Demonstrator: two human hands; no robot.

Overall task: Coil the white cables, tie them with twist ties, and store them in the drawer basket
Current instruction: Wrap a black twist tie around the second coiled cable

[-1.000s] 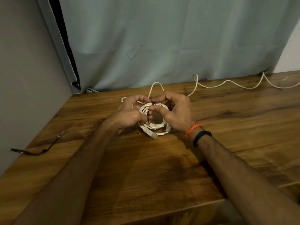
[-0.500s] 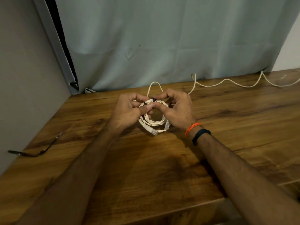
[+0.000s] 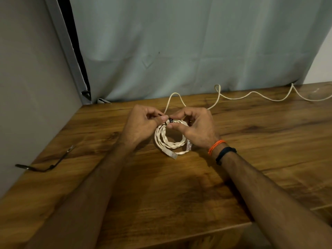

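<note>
Pinching a short black twist tie [image 3: 170, 120] at the coil's twelve o'clock, our left hand [image 3: 142, 124] and right hand [image 3: 195, 128] each hold a grip on one end. Below both grips, the coiled white braided cable [image 3: 168, 141] lies on the brown wooden table [image 3: 179, 186], its clear plug [image 3: 170, 155] pointing toward five o'clock. Another thin white cable [image 3: 251, 95] trails along the table's far edge.

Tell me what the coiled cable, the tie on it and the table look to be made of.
Coiled cable: off-white, matte plastic jacket, with clear plastic plugs.
Twist tie: thin, dark, holds its bend, probably coated wire; too small to be sure.
Table: brown wood grain with slight sheen, wood or laminate.
</note>
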